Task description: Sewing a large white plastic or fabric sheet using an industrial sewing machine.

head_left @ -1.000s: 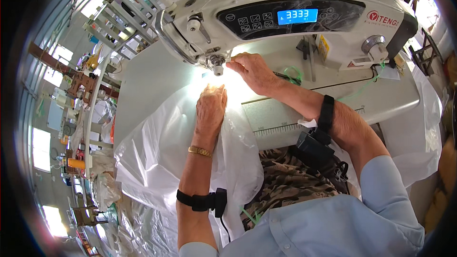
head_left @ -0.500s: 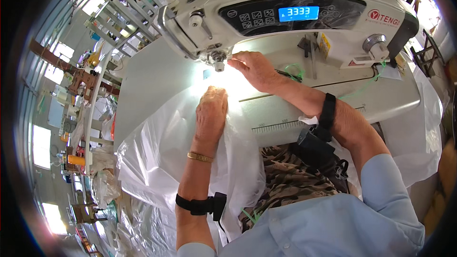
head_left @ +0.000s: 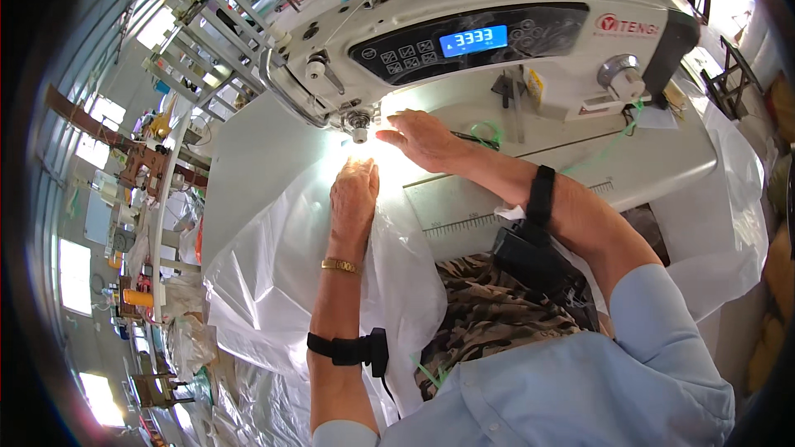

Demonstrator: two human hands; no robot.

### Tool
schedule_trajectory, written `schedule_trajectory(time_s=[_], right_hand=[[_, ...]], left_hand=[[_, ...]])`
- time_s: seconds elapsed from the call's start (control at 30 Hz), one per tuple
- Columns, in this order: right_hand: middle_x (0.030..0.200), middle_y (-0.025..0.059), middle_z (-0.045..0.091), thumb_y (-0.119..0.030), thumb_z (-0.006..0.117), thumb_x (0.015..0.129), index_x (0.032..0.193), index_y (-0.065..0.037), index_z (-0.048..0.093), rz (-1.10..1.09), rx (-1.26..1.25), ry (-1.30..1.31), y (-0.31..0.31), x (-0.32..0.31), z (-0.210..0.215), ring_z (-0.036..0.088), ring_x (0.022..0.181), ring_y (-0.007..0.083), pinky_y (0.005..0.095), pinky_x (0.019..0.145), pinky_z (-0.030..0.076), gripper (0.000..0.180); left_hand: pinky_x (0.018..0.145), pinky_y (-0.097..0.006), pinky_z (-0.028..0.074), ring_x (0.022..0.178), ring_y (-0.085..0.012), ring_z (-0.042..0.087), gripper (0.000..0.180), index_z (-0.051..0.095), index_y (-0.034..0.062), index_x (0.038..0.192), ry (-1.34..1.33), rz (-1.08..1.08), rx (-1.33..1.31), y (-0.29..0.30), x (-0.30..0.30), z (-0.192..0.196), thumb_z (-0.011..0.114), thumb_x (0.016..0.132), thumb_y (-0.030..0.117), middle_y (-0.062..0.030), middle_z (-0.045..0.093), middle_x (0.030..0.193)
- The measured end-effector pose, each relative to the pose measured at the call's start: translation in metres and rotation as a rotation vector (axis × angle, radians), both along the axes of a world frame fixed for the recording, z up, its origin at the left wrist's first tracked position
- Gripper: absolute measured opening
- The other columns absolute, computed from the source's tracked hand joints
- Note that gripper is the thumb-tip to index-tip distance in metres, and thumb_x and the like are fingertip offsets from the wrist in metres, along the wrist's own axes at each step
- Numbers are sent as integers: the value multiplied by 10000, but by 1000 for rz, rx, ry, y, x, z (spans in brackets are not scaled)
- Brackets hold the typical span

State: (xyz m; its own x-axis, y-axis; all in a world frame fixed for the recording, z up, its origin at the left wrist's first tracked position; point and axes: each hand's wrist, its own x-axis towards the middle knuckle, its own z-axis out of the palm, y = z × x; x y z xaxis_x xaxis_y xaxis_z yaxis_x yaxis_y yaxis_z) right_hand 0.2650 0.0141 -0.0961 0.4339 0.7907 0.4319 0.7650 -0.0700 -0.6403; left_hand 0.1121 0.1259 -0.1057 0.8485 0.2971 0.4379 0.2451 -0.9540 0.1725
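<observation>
Translucent white plastic sheeting (head_left: 273,257) spreads over the machine bed and falls across my lap. My left hand (head_left: 354,199) is closed on its edge just in front of the needle area, fingertips washed out by bright light. To the right of the presser mechanism (head_left: 359,126), my right hand (head_left: 424,142) hovers low over the bed, its thumb and forefinger apart. Both belong to the work area of a white industrial sewing machine (head_left: 331,37) with a lit display (head_left: 474,41). Glare hides the needle point and whatever lies right beneath it.
Green thread (head_left: 487,131) and a dark slim tool (head_left: 474,141) lie on the bed behind my right wrist. A ruler scale (head_left: 464,225) runs along the near edge. The handwheel knob (head_left: 621,77) sits at right. Metal racks (head_left: 211,33) stand beyond at left.
The view has shifted, so the machine sits slightly lower and further left. My right hand's fingers have drawn a little away from the presser mechanism; my left hand keeps its place on the sheeting.
</observation>
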Motion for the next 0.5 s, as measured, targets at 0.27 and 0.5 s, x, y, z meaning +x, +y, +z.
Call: schedule_trajectory(time_s=[0.27, 0.5], right_hand=[[830, 207, 637, -255, 600, 932, 916, 25, 636, 91, 206, -137, -43, -36, 0, 618, 842, 384, 459, 740, 476, 283], [738, 173, 633, -196, 606, 919, 873, 5, 655, 107, 51, 87, -159, -125, -20, 607, 690, 349, 421, 622, 461, 212]], left_hand=[[879, -427, 489, 986, -385, 613, 278, 621, -26, 1088, -34, 18, -278, 1, -17, 8, 519, 986, 212, -225, 641, 1074], [1001, -416, 445, 1210, -359, 546, 417, 517, 1, 1312, 0, 109, -419, -19, -69, 11, 490, 1005, 281, -191, 579, 1311]])
